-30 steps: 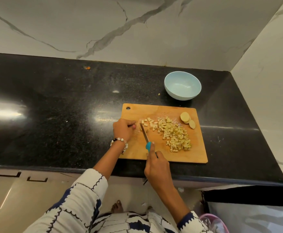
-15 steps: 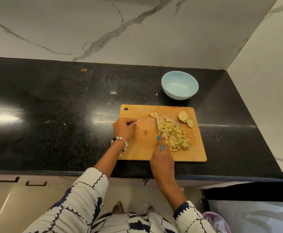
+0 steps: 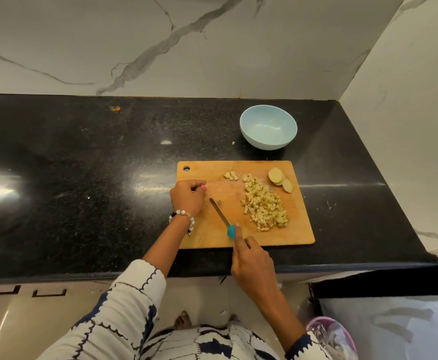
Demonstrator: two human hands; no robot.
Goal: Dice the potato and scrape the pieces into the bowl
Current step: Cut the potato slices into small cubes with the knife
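The head view looks down on a black speckled tabletop (image 3: 82, 178) set against a marble wall. A wooden cutting board (image 3: 212, 235) lies near the tabletop's near edge, right of centre, with a round hole at its far-left corner.

On the right half of the board sits a pile of diced potato (image 3: 263, 205), pale yellow cubes spread in a loose heap. A small cluster of cubes (image 3: 231, 175) lies apart from the pile, just to its far left. At the far-right corner of the board rest a few round potato slices (image 3: 280, 179), overlapping one another and uncut.

The right hand (image 3: 251, 263) comes in from the near side, its fingers wrapped round the blue handle of a knife (image 3: 220, 215). The blade points to the far left across the bare middle of the board, left of the pile and not touching it. Whether the blade rests on the wood cannot be told.

The left hand (image 3: 188, 196) sits at the board's left edge, its fingers curled inward into a loose fist; anything held inside cannot be made out. A beaded bracelet (image 3: 182, 216) circles that wrist.

A light blue bowl (image 3: 268, 127) stands on the tabletop just beyond the board's far edge, with no potato pieces in it.
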